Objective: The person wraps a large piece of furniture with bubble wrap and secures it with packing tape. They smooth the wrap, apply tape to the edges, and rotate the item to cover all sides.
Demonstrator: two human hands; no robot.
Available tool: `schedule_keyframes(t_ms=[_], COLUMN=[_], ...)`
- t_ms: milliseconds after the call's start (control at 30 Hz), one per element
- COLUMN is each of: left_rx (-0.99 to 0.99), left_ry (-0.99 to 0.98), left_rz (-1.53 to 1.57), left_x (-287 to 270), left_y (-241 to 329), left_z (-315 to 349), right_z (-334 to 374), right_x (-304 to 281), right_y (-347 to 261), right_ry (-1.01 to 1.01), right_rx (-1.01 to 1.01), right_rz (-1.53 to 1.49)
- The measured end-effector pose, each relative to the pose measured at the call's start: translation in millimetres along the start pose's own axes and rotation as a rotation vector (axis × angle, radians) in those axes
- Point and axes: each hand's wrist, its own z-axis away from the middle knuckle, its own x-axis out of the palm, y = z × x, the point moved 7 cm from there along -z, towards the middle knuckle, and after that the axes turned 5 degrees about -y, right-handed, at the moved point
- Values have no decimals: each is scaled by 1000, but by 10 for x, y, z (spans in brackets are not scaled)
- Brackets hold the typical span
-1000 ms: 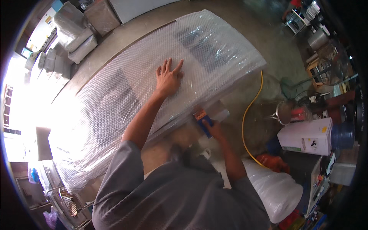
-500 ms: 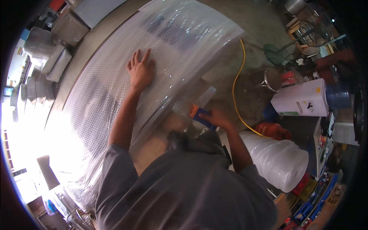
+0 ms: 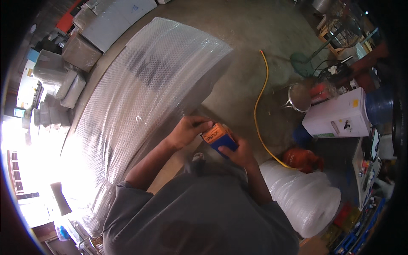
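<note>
Close in front of my body, my right hand (image 3: 241,152) is wrapped round a boxy blue-and-orange handheld thing (image 3: 222,143); its exact kind I cannot make out. Dark marks show on its orange end. My left hand (image 3: 190,131) is closed, its fingers and thumb pinching at that orange end. Beyond and to the left lies a large, long object covered in bubble wrap (image 3: 123,93), with darker patches showing through. Neither hand touches the wrap.
At my right lies a fat roll of bubble wrap (image 3: 293,195) beside an orange-red gas cylinder (image 3: 299,158). A yellow hose (image 3: 256,108) curves over the floor. Further right are a white cabinet (image 3: 338,117) and a standing fan (image 3: 340,34). Wrapped bundles (image 3: 53,66) line the left.
My left hand has lifted off the bubble wrap and come to the blue-and-orange thing. My right hand has turned it upward in front of me. The view has shifted.
</note>
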Motion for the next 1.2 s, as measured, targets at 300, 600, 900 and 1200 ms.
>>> schedule_keyframes(t_ms=[300, 600, 900, 1200], left_rx=[188, 42, -173, -103], left_ry=[685, 955, 830, 821], left_rz=[-500, -1029, -951, -948], left_x=[-827, -2199, -2334, -2384], left_y=[559, 251, -21, -79], left_z=[-694, -1654, -1744, -1748], right_z=[-837, -2178, -2024, -2168], right_x=[-493, -490, -373, -597], right_y=[-108, 421, 1485, 1196], right_ry=[-57, -71, -104, -376], right_rx=[21, 95, 283, 438], right_rz=[159, 53, 155, 1031])
